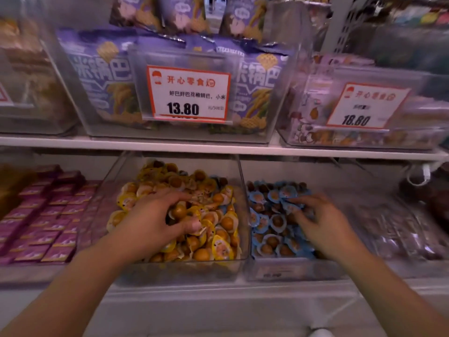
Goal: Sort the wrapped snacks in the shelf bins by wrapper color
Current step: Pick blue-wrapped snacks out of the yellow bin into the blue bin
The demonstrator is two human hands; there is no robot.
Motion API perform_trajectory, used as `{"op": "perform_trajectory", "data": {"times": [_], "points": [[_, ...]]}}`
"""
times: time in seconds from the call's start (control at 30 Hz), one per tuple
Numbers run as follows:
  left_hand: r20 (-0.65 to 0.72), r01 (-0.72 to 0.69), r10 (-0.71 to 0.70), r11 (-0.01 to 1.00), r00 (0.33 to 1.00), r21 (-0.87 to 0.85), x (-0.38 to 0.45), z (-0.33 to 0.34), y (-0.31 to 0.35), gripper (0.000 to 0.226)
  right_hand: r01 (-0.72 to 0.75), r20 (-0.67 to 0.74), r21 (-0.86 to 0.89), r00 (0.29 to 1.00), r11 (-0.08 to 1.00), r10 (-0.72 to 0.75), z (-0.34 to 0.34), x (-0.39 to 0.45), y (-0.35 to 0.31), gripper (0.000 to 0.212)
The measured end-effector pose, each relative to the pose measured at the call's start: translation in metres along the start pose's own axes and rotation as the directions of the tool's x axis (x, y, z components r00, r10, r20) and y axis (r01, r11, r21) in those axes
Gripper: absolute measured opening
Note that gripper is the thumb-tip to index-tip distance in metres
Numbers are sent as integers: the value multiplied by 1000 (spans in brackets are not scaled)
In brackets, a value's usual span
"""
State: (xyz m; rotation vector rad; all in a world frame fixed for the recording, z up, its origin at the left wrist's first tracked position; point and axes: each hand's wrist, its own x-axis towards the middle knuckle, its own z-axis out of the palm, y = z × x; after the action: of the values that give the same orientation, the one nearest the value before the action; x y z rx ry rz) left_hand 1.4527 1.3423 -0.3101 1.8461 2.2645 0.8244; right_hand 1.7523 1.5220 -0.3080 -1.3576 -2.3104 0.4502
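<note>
While both arms reach into lower-shelf bins at frame centre, left hand (155,215) curls fingers and thumb around yellow-wrapped snacks (218,229) in clear middle bin (179,268). Right hand (323,222) pinches blue-wrapped snacks (269,215) in neighbouring bin (291,269) to right. Few blue wrappers (220,181) lie among yellow at middle bin's upper right.
</note>
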Motion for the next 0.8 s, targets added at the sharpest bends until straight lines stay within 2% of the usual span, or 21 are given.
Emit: {"op": "perform_trajectory", "data": {"times": [0.07, 0.17, 0.2, 0.27, 0.3, 0.37, 0.43, 0.5, 0.57, 0.7, 0.8], "points": [[33, 9, -9, 1000, 999, -9, -6, -9, 2, 57, 85, -111, 120, 991, 989, -71, -2, -4, -10, 23], [56, 41, -37, 996, 998, -77, -13, -18, 1, 59, 386, -206, 160, 913, 908, -352, -5, -6, -57, 20], [52, 43, -39, 997, 998, -71, -15, -18, -1, 62, 497, -164, 112, 863, 861, -477, -3, -5, -77, 19], [6, 30, -29, 999, 1000, -32, -16, -15, -6, 64, 650, 96, -4, 756, 760, -647, 5, 5, -116, 22], [-26, 12, -12, 1000, 1000, -19, -16, -14, -7, 62, 679, 278, -91, 720, 729, -636, 10, 12, -133, 21], [-101, -39, 39, 999, 994, -1, -17, -13, -9, 54, 693, 575, -287, 677, 662, -459, 23, 31, -157, 13], [-193, -69, 64, 997, 979, -20, -18, -14, -10, 44, 707, 728, -437, 641, 556, -243, 35, 48, -168, 12], [-268, -79, 61, 995, 961, -56, -20, -17, -9, 36, 710, 772, -527, 630, 467, -87, 49, 62, -173, 21], [-308, -78, 50, 994, 950, -81, -21, -18, -9, 33, 693, 781, -550, 624, 466, -5, 65, 76, -174, 32], [-309, -59, 12, 988, 951, -144, -23, -20, -10, 32, 605, 792, -490, 610, 627, 29, 86, 89, -171, 52], [-315, -48, -13, 981, 949, -187, -25, -22, -11, 31, 449, 751, -406, 661, 796, 10, 98, 81, -167, 62]]}}
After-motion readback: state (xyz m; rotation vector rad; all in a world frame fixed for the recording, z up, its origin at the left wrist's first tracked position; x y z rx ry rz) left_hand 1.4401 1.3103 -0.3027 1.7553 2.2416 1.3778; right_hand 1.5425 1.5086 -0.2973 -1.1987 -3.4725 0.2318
